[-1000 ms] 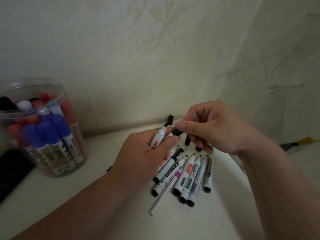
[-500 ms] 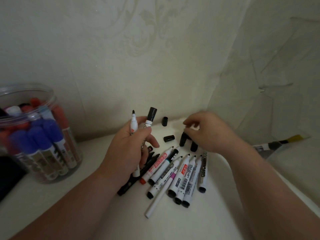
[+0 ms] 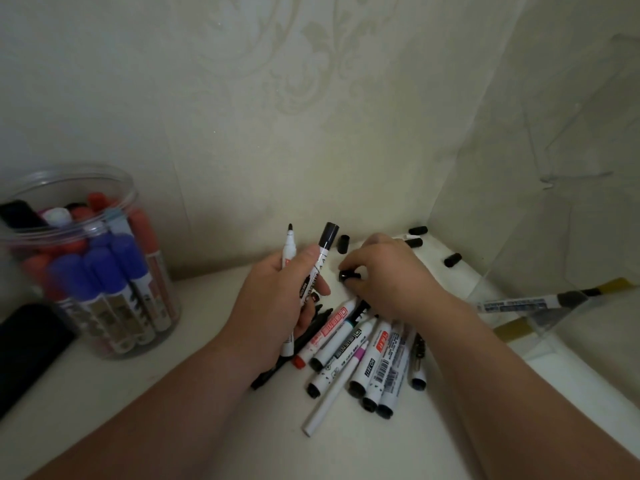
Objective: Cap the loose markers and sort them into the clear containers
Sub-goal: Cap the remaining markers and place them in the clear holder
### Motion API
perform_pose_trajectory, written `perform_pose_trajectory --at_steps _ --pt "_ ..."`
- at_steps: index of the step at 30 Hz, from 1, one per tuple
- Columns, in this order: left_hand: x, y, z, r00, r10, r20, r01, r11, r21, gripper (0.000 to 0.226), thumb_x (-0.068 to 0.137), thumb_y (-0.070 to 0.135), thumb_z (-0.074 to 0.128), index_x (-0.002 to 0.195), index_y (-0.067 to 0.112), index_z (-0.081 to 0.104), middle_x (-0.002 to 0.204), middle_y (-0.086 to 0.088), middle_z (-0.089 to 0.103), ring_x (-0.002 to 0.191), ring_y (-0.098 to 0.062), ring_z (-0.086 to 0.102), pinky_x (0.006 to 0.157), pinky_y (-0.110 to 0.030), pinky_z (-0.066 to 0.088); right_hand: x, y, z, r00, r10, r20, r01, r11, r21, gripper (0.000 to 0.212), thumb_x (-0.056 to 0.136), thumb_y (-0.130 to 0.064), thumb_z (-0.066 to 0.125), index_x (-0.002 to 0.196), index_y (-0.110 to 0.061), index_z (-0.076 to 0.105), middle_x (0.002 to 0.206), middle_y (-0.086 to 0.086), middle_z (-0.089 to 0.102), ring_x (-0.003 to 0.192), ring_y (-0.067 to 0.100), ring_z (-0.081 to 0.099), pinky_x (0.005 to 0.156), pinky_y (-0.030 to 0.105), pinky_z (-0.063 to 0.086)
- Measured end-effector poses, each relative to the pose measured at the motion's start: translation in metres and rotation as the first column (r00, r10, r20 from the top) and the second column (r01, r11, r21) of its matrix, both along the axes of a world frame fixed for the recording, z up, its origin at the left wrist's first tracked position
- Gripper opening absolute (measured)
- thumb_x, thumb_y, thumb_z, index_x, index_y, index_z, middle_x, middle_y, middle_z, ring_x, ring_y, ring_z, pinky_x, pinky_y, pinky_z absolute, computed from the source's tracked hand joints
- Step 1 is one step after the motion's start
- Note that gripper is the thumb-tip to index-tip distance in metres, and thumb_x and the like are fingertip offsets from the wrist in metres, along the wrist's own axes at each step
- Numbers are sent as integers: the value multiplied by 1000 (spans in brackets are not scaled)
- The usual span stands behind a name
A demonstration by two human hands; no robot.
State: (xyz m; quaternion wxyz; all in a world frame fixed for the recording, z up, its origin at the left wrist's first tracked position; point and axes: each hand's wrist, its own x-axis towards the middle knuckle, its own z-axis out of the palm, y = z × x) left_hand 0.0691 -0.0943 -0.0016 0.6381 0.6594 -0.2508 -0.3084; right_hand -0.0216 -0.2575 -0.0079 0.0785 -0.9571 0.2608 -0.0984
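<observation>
- Left hand point(image 3: 277, 299) has its fingers wrapped round two pens held upright: an uncapped marker point(image 3: 288, 252), tip bare, and a capped marker point(image 3: 325, 244) right beside it
- Right hand point(image 3: 391, 282) is down low, fingertips pinching a black cap point(image 3: 347, 274)
- Loose markers point(image 3: 381, 355) lie piled under both hands, with spare caps point(image 3: 343, 243) near the wall
- Clear jar point(image 3: 69, 174) of capped markers stands well off left

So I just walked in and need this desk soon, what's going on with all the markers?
A person is capping markers. Their left hand grips an uncapped marker and a capped marker upright. The fingers of the right hand pinch a loose black cap. A pile of markers lies below the hands, spare caps sit near the corner, and a clear jar at the left holds capped markers.
</observation>
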Motion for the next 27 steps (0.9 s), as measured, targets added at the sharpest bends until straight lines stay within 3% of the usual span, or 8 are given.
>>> perform_pose_trajectory --at_steps 2,5,8,10,14,18,24,27 --pt "2 0 0 999 -19 -26 19 1000 8 49 93 45 54 67 4 63 58 -17 49 42 -20 38 41 -26 33 -4 -2 1 978 -27 207 10 997 83 31 90 -27 69 119 -38 69 109 -6 56 103 14 53 94 28 44" --pt "4 2 2 999 -41 -26 41 999 19 43 81 39 44 72 1 62 58 -17 47 46 -21 36 44 -29 32 -7 -3 17 825 -171 538 15 959 282 26 91 -19 69 111 -35 69 95 -21 59 86 -3 56 82 15 42" --pt "0 3 2 990 -60 125 58 998 16 33 101 35 43 90 9 61 59 -5 47 51 -18 41 47 -30 37 -8 3 40 588 -382 713 -109 836 537 18 86 -6 73 86 -23 67 82 -1 72 67 9 64 63 22 50" --pt "-4 4 1 955 -98 279 98 995 15 31 103 45 42 90 22 59 60 4 46 53 -15 44 52 -30 41 -11 13 56 513 -429 744 -295 725 622 19 82 0 75 81 -15 63 75 9 71 56 13 62 51 22 46" --pt "-4 3 -3 902 -109 417 135 990 -33 22 96 47 57 83 29 61 57 11 45 49 -3 40 50 -13 37 -17 28 73 579 -313 753 -543 541 642 14 81 6 72 88 -6 69 81 22 72 61 25 66 52 28 50" --pt "-3 3 -3 867 -35 497 68 997 -48 10 87 50 67 88 41 69 82 15 63 69 1 58 64 -7 40 -14 37 73 649 -247 719 -459 627 629 9 83 5 73 88 -3 72 77 18 73 63 26 69 58 31 55" --pt "-3 4 -1 837 -26 546 57 998 -40 18 80 63 57 88 49 65 88 18 63 78 3 61 69 -5 41 -17 36 76 607 -254 753 -402 719 567 9 83 2 75 86 -6 72 73 7 74 60 18 68 56 24 52" --pt "-4 4 1 833 -20 554 57 997 -49 14 83 61 58 87 50 65 90 19 62 81 0 61 68 -6 40 -16 37 73 708 -192 679 -361 728 583 7 81 0 77 84 -4 72 73 11 74 60 19 67 59 26 53"
